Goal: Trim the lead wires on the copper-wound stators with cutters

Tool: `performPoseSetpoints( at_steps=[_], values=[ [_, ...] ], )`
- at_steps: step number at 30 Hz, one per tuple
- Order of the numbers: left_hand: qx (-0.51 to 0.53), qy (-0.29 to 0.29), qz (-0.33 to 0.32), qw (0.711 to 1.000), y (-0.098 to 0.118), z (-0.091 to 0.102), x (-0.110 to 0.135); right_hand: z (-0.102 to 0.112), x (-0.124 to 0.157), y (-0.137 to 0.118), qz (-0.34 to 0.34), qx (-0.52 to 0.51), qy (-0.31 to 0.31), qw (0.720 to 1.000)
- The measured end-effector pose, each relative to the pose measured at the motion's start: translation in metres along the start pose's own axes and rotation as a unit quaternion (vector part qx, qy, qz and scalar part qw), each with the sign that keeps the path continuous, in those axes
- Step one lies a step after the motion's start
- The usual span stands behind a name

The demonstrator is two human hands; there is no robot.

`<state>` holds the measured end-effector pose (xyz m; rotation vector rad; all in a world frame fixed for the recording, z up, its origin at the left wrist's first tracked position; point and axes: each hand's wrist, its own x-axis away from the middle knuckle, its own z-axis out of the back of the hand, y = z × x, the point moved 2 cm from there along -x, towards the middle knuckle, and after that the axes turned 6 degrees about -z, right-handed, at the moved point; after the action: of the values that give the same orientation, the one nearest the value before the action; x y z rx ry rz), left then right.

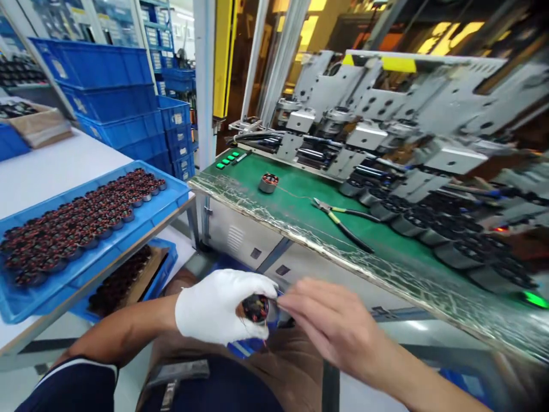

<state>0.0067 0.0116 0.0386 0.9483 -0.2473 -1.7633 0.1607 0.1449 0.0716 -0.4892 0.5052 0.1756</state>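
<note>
My left hand (225, 306), in a white glove, is closed around a motor stator (256, 309) with dark top and reddish copper windings, held above my lap. Thin wire ends stick out below it. My bare right hand (332, 320) is at the stator's right side, thumb and fingers pinched together close to its edge. Whatever the pinch holds is too small and blurred to make out. On the green work surface ahead lie another stator (269, 182) with copper windings and a pair of cutting pliers (338, 216) with black and yellow handles.
A blue tray (178, 197) full of stators stands on the left table, with another blue tray (171, 260) below. Several stators (412, 222) line the machine (369, 123) at right. Wire scraps (257, 209) litter the bench's front edge. Blue crates (115, 97) are stacked behind.
</note>
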Motion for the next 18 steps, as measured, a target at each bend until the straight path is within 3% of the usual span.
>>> performPoseSetpoints(
  at_steps=[5,7,9,12,15,18],
  values=[
    [0.178,0.06,-0.073,0.98,0.005,-0.006,0.008,0.015,0.022,-0.002,0.081,0.128,-0.022,0.988],
    [0.202,0.087,-0.077,0.973,0.004,-0.004,0.01,0.016,0.029,0.002,0.076,0.143,-0.002,0.987],
    [0.176,0.15,-0.053,0.971,0.002,0.0,0.012,0.013,0.032,0.002,0.035,0.138,0.036,0.989],
    [0.081,0.234,-0.034,0.968,0.002,0.001,0.012,0.001,0.029,-0.012,-0.032,0.089,0.087,0.992],
    [0.032,0.248,-0.049,0.967,0.004,-0.007,0.009,-0.017,0.019,-0.032,-0.033,0.008,0.132,0.991],
    [0.063,0.245,-0.025,0.967,0.003,-0.013,0.009,-0.031,0.016,-0.036,-0.076,-0.085,0.202,0.973]
  ],
)
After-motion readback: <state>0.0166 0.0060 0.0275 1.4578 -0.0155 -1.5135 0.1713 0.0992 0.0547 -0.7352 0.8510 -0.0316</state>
